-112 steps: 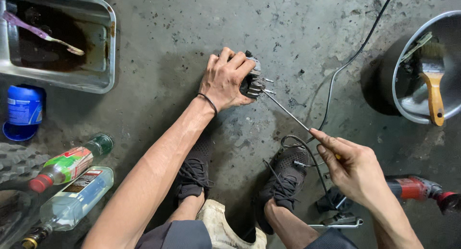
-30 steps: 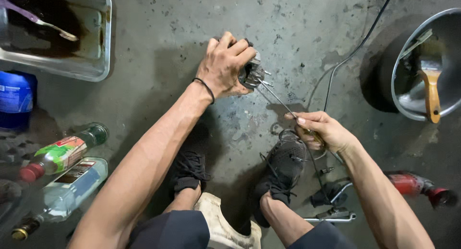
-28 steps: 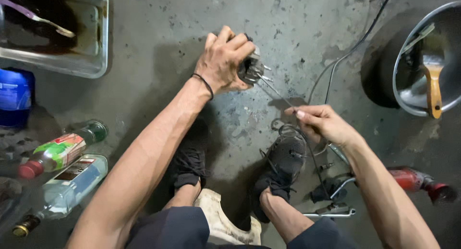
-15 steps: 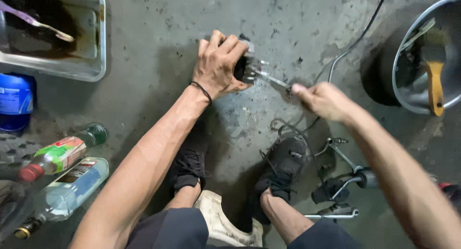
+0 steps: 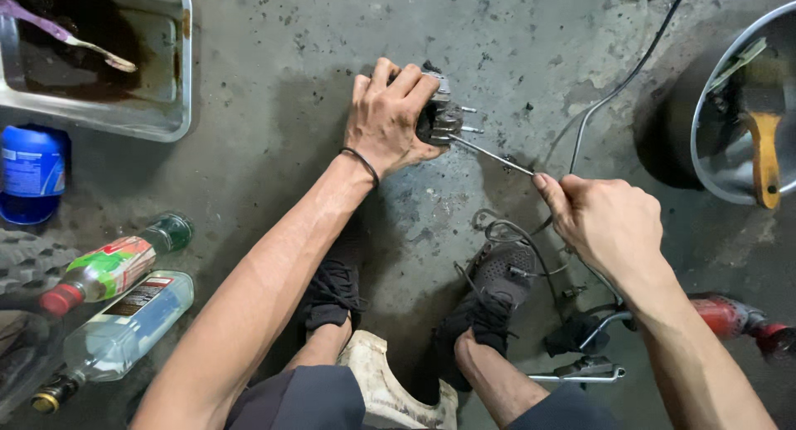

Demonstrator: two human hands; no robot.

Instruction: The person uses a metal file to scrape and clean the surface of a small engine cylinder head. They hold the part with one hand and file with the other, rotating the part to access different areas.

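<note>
His left hand (image 5: 388,119) is clamped over a small metal engine part (image 5: 439,119) on the concrete floor (image 5: 274,73), and his right hand (image 5: 609,227) pinches a thin metal rod (image 5: 491,155) poking into it. That rod looks likely to slip or bend if he pushes at an angle; a loose cable (image 5: 597,106) lies just beside it.
</note>
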